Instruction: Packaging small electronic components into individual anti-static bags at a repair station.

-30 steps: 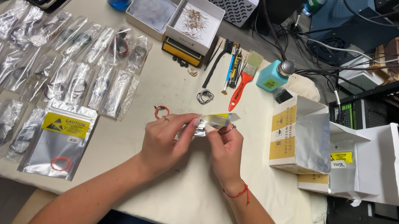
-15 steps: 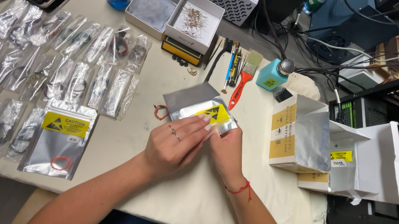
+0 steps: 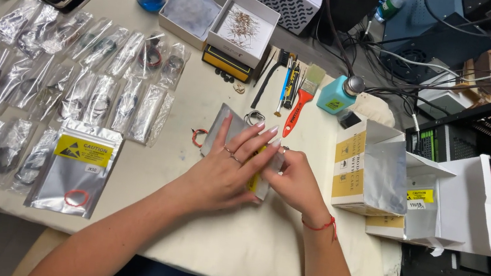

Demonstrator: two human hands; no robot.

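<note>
Your left hand lies flat, fingers spread, pressing the silver antistatic bag onto the table, while your right hand pinches the bag's right edge. A larger silver bag with a yellow label lies to the left, and a white carton with yellow labels stands right. Half a second ago the bag's yellow label showed; your left hand now covers most of it.

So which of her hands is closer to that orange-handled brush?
Right. The right hand lies just below the orange-handled brush, slightly right; the left hand presses the silver bag, farther left.
</note>
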